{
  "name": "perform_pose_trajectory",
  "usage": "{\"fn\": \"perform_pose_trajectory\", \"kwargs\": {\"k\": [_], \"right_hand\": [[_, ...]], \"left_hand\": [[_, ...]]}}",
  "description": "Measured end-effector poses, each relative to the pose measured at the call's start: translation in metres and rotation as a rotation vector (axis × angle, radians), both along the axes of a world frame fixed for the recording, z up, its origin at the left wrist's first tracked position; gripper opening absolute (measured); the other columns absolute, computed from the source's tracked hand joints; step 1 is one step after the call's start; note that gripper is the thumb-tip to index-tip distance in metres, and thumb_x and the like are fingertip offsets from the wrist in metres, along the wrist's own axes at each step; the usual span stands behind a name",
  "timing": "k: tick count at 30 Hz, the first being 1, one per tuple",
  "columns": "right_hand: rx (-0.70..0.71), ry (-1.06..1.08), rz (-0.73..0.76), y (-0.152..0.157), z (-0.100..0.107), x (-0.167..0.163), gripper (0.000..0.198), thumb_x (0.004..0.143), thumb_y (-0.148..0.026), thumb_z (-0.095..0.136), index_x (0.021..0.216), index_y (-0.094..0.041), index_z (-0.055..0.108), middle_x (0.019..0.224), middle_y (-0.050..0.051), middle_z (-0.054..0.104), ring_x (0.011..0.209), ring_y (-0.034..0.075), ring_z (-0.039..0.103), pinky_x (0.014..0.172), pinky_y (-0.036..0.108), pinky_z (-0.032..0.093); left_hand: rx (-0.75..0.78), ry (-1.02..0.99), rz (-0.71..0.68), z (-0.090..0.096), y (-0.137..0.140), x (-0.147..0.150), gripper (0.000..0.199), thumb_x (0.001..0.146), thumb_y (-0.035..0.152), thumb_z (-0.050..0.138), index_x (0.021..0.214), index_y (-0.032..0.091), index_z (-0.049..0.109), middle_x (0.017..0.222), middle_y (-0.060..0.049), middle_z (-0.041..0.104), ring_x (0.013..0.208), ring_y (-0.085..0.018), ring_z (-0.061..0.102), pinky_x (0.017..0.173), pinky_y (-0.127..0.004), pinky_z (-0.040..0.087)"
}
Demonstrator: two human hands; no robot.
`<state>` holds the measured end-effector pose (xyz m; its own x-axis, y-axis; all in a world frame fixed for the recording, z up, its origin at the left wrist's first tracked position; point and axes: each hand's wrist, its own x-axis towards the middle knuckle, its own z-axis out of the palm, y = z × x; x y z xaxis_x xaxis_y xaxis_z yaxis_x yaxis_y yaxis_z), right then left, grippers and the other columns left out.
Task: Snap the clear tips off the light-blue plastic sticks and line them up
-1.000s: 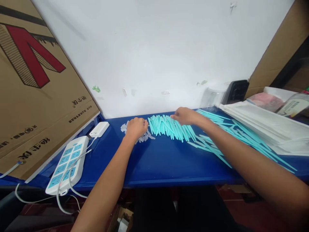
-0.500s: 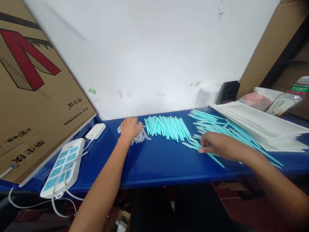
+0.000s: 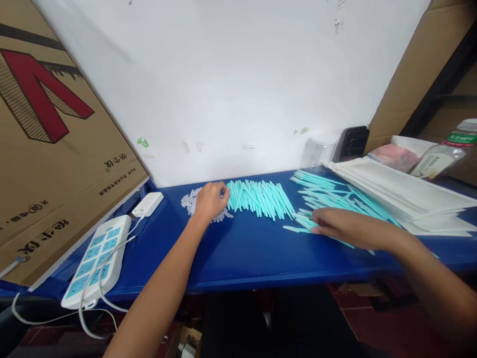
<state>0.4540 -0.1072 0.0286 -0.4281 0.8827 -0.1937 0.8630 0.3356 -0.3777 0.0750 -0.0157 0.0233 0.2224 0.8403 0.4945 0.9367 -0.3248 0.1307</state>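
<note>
My left hand is closed in a pinch over a heap of small clear plastic pieces. Whatever lies between its fingertips is too small or hidden to make out. Just right of it, a dense row of slim turquoise sticks with tapered ends lies side by side. My right hand is closed at the near edge of a looser spread of the same sticks. Thumb and fingers meet on the end of one turquoise stick, which points left; my hand covers part of the spread.
White flat packets are stacked at the right, near a plastic bottle. A clear cup and a black object stand by the wall. At left are a power strip, a white adapter and a large cardboard box.
My left hand has moved right, from over the clear pieces toward the row of turquoise sticks. My right hand has shifted slightly right, and the sticks beneath it have moved a little.
</note>
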Motion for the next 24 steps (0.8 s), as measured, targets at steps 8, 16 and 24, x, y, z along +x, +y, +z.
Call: {"fn": "perform_pose_trajectory", "kwargs": {"k": [8,16,24], "right_hand": [[-0.046,0.136,0.080,0.019,0.046,-0.047,0.033,0.097,-0.055,0.051,0.085,-0.024,0.051,0.086,0.007,0.076,0.073,0.022,0.063,0.065,0.032,0.040],[-0.171,0.333,0.386,0.072,0.061,-0.119,0.037,0.093,-0.050,0.062,0.076,-0.022,0.045,0.078,0.004,0.074,0.065,0.016,0.061,0.058,0.027,0.040],[-0.246,0.500,0.328,0.083,0.051,-0.129,0.030,0.094,-0.047,0.063,0.085,-0.019,0.058,0.096,0.009,0.077,0.085,0.022,0.074,0.076,0.033,0.056]], "left_hand": [[-0.111,-0.291,-0.379,0.001,-0.027,0.032,0.052,0.108,0.053,0.031,0.076,0.020,0.056,0.062,0.001,0.049,0.059,-0.015,0.048,0.062,-0.030,0.033],[-0.119,-0.429,-0.424,-0.003,-0.029,0.038,0.048,0.109,0.051,0.031,0.072,0.021,0.037,0.061,0.004,0.039,0.057,-0.013,0.039,0.059,-0.031,0.028],[-0.061,-0.426,-0.316,0.003,-0.027,0.031,0.049,0.108,0.052,0.033,0.071,0.021,0.039,0.058,0.003,0.039,0.055,-0.013,0.039,0.058,-0.030,0.028]]}}
